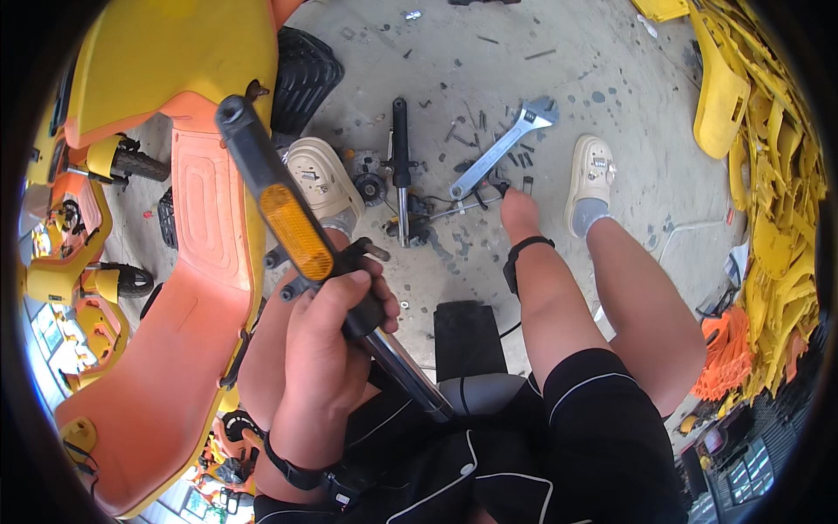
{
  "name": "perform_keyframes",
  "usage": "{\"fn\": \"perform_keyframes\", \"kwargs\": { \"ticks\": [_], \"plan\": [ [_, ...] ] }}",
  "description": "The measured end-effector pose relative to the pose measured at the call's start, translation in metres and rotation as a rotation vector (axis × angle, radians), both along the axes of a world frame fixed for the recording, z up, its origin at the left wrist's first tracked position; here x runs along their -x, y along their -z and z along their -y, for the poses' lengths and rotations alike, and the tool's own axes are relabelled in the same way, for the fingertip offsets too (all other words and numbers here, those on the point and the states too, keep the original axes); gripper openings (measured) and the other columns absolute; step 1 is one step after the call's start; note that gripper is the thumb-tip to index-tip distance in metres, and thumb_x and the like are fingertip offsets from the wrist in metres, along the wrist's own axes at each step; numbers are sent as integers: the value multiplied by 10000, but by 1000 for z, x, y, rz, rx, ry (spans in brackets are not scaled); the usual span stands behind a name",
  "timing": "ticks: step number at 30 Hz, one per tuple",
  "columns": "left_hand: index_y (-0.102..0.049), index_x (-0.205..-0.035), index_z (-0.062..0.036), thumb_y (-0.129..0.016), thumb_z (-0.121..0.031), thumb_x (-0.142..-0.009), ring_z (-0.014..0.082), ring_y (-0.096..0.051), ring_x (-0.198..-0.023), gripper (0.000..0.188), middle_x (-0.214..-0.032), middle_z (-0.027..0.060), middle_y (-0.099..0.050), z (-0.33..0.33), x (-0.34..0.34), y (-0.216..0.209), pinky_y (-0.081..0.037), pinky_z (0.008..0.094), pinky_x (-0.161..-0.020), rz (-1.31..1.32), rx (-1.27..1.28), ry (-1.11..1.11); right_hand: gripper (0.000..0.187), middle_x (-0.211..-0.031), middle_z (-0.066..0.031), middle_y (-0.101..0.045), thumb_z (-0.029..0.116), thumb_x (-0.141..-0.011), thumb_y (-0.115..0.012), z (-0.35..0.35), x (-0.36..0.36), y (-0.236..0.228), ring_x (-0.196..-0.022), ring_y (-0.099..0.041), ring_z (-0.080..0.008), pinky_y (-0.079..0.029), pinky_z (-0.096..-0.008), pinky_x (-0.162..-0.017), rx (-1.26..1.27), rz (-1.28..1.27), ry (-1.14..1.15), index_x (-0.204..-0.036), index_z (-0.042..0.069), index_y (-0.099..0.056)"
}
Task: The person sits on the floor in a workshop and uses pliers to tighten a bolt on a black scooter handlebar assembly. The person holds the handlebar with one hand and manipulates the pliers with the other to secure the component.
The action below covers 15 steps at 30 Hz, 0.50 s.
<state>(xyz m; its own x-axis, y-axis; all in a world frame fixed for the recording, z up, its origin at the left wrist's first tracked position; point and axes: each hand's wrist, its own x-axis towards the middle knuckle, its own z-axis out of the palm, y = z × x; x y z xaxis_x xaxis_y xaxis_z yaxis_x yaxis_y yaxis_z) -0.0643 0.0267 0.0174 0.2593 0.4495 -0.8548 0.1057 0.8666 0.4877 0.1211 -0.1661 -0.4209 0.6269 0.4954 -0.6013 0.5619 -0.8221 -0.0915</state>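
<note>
My left hand [327, 336] is wrapped round a front fork leg [262, 188], just below its orange reflector [297, 231]. The leg slants across my lap, its black end up and to the left, its chrome tube [406, 375] down toward my shorts. My right hand [521, 217] reaches down to the floor with its fingers closed; what they hold, if anything, is a small dark thing I cannot make out. Just beyond it lies a large adjustable wrench [504, 148]. A second fork leg [401, 166] lies on the floor between my feet.
Bolts and small parts [467, 135] are scattered on the concrete floor [559, 79]. An orange and yellow scooter body [196, 236] stands close at the left. Yellow plastic panels [772, 218] are piled at the right, with an orange bundle [726, 349] below them.
</note>
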Motion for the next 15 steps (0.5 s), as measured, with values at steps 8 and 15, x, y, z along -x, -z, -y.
{"fn": "perform_keyframes", "kwargs": {
  "ticks": [8,15],
  "plan": [
    [-617,-967,38,-637,-177,-883,191,-596,-683,232,-777,90,-618,3,-21,-10,-488,305,-649,172,6,13,479,-1065,-253,-689,279,-861,-635,8,-2,-43,-896,-694,-387,-558,-428,-779,-41,-137,29,-1196,-54,-558],
    [-619,-791,-48,-727,-301,-864,152,-546,-635,284,-676,49,-567,-15,-16,-25,-435,298,-572,385,-118,194,253,-873,-82,-620,217,-1028,-512,-59,-23,-318,-608,-519,-120,-440,-269,-552,-674,-889,501,-1165,4,-514]
  ]
}}
